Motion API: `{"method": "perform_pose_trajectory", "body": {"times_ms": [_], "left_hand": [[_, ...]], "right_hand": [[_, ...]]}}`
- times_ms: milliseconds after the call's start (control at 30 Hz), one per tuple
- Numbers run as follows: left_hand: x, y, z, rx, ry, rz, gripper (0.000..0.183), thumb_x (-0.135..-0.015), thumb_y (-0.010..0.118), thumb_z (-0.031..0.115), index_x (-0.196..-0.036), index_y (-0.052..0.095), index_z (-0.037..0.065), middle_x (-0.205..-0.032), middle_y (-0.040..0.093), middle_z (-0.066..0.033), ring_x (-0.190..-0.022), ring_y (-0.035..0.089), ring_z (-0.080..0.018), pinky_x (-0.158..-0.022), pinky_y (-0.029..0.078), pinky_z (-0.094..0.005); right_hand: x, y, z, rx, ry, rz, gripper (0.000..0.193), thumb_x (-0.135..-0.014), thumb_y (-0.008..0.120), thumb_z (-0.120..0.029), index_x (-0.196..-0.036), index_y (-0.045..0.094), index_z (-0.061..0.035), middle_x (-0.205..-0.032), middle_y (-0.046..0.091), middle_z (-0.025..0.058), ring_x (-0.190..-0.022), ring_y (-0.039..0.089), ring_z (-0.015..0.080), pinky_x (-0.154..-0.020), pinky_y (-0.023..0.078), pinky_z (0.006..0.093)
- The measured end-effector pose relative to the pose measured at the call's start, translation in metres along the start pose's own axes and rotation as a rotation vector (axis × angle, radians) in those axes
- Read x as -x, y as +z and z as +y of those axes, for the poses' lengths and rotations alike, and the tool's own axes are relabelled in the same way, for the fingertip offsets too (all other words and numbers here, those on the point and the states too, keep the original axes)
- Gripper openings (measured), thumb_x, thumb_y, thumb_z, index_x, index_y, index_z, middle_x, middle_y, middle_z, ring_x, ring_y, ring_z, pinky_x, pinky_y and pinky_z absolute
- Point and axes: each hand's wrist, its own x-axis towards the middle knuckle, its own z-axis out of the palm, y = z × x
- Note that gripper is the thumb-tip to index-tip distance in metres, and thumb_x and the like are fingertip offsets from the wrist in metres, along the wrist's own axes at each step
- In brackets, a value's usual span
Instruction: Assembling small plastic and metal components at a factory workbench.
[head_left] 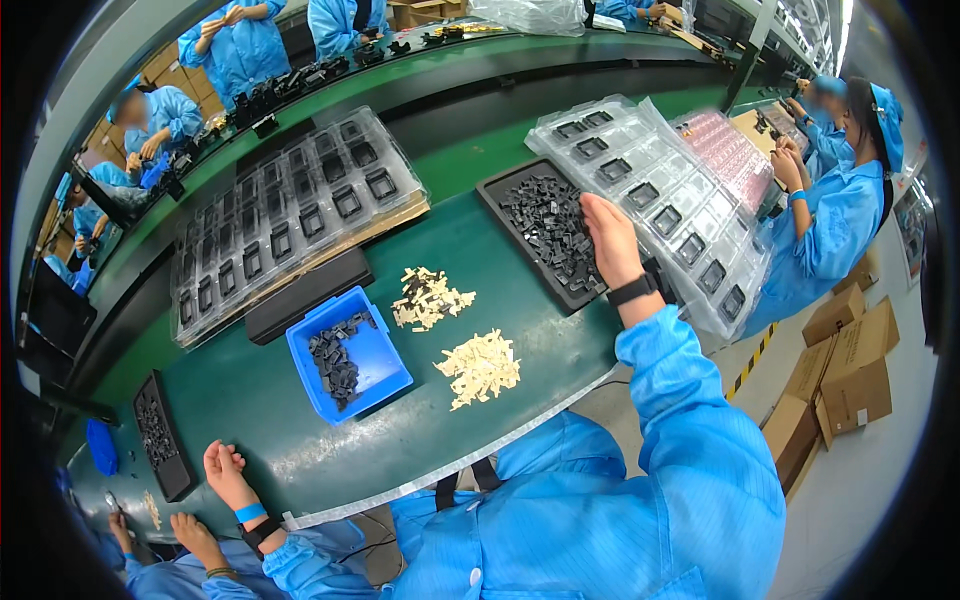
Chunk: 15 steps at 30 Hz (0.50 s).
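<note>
My right hand [610, 240] is at the right rim of a black tray [490, 190] filled with small black plastic parts [550, 222]. Its fingers are stretched out and held close together, with no part seen in them. On the left, my left hand [230, 474] is over the table's near edge, fingers curled in; whatever they may hold is hidden. Between the hands stands a blue bin [390, 372], partly filled with black parts [340, 360]. Right of the bin lie a pile of cream-coloured pieces [480, 370] and a smaller pile mixed with dark bits [430, 298].
Clear blister trays with black frames stand at the back left [300, 190] and right [650, 190]. A narrow black tray [160, 435] lies near my left hand. A co-worker's hand [198, 540] is close by. Another person [840, 210] works at right, near cardboard boxes [850, 370].
</note>
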Motion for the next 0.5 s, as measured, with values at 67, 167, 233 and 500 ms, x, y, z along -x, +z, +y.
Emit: {"method": "perform_pose_trajectory", "body": {"times_ms": [67, 167, 233, 500], "left_hand": [[0.002, -0.002, -0.001, 0.033, 0.005, 0.005, 0.013, -0.091, 0.054, 0.012, -0.102, 0.055, 0.004, -0.080, 0.058, -0.0029, -0.062, 0.050, -0.0053, -0.053, 0.042, -0.0174], [0.001, 0.001, -0.001, 0.036, 0.021, 0.000, 0.014, -0.091, 0.054, 0.013, -0.102, 0.055, 0.004, -0.081, 0.058, -0.0029, -0.062, 0.050, -0.0052, -0.053, 0.042, -0.0178], [0.001, -0.002, 0.001, 0.021, 0.029, 0.004, 0.013, -0.092, 0.054, 0.012, -0.102, 0.055, 0.004, -0.081, 0.058, -0.0029, -0.062, 0.050, -0.0052, -0.053, 0.042, -0.0182], [0.011, -0.016, 0.009, 0.054, 0.026, -0.004, 0.020, -0.088, 0.058, 0.010, -0.105, 0.055, 0.001, -0.083, 0.059, -0.0046, -0.066, 0.053, -0.0089, -0.056, 0.045, -0.0211]], "right_hand": [[-0.009, 0.012, -0.002, -0.031, 0.053, -0.043, 0.032, -0.091, 0.055, -0.022, -0.115, 0.057, -0.0010, -0.118, 0.058, 0.0092, -0.112, 0.051, 0.0169, -0.097, 0.037, 0.0312], [-0.031, 0.008, 0.004, 0.662, -0.433, -0.119, 0.034, -0.088, 0.057, -0.023, -0.117, 0.057, -0.0041, -0.118, 0.058, 0.0118, -0.114, 0.051, 0.0220, -0.098, 0.036, 0.0324], [-0.012, 0.027, -0.004, 1.207, -0.624, -0.227, 0.041, -0.087, 0.055, -0.028, -0.125, 0.052, -0.0147, -0.132, 0.044, 0.0188, -0.127, 0.035, 0.0373, -0.102, 0.027, 0.0533], [-0.009, 0.038, 0.012, 1.373, -0.907, -0.377, 0.034, -0.082, 0.058, -0.023, -0.111, 0.059, -0.0062, -0.119, 0.053, 0.0185, -0.110, 0.048, 0.0359, -0.089, 0.041, 0.0448]]}}
